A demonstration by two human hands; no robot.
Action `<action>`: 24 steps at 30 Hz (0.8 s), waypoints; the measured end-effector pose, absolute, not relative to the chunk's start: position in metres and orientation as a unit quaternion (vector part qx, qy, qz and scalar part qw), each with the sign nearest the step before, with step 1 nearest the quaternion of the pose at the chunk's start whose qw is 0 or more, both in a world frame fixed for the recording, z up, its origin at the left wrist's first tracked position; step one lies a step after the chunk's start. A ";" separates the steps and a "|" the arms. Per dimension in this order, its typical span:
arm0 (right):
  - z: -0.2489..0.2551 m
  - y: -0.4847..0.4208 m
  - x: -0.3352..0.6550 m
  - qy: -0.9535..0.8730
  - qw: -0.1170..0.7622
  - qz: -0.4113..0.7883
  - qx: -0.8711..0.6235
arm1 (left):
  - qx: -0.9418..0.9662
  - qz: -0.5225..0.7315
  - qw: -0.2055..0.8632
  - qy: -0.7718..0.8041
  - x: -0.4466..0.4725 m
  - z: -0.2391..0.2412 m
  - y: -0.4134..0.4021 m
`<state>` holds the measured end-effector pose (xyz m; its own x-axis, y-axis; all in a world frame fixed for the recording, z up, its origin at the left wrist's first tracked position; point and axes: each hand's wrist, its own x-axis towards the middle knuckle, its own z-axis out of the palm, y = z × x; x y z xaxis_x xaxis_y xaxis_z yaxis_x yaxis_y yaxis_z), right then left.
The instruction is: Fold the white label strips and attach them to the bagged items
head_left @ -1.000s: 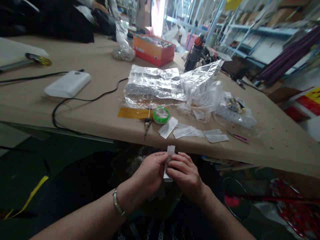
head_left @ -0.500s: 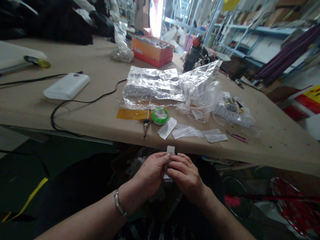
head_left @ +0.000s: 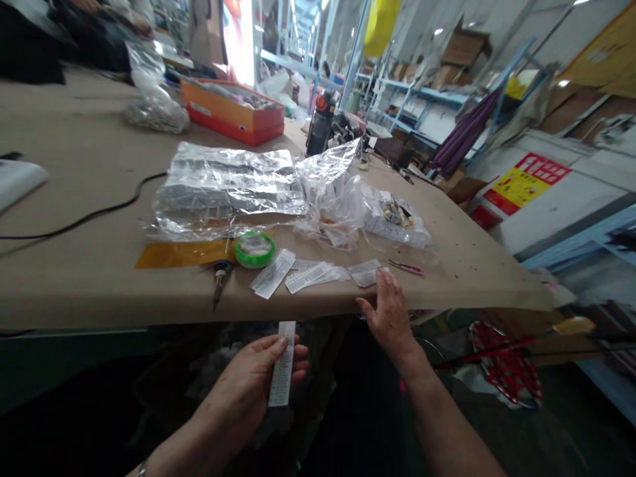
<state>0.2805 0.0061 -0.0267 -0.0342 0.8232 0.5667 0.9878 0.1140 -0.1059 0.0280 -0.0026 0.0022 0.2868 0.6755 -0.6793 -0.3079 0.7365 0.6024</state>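
Note:
My left hand [head_left: 258, 371] is closed on a narrow white printed strip [head_left: 283, 377], pinched under the thumb below the table edge. My right hand [head_left: 390, 318] reaches over the table's front edge with its thumb apart from the fingers. Its fingertips lie on the right end of a white label [head_left: 364, 273], covering part of it. More printed strips [head_left: 311, 277] lie overlapping to the left, along with a separate white strip [head_left: 273, 273]. Right of the right hand is a pair of pink tweezers [head_left: 407, 267].
A pointed tool with a dark collar [head_left: 219, 281] lies beside a green-rimmed round dish [head_left: 254, 250]. Behind are a silvery plastic bag [head_left: 233, 182], an orange box [head_left: 233, 112] and a dark bottle [head_left: 320, 126]. A black cable [head_left: 109, 209] crosses the left side.
My hands have parted: the left keeps the strip, while the right has moved up and right onto the label on the table. The view has turned right.

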 end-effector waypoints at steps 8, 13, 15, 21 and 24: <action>-0.049 0.001 0.310 -0.721 0.252 -0.184 -0.619 | 0.180 0.302 0.785 0.510 0.030 0.001 -0.005; -0.043 0.003 0.314 -0.709 0.341 -0.152 -0.598 | 0.187 0.304 0.783 0.509 0.030 0.003 -0.002; -0.044 0.004 0.315 -0.698 0.372 -0.140 -0.596 | 0.188 0.300 0.784 0.510 0.030 0.005 -0.002; -0.042 0.005 0.312 -0.651 0.413 -0.130 -0.624 | 0.186 0.305 0.795 0.491 0.028 0.008 -0.003; -0.030 -0.001 0.299 -0.596 0.494 -0.110 -0.623 | 0.183 0.310 0.797 0.485 0.024 0.007 -0.005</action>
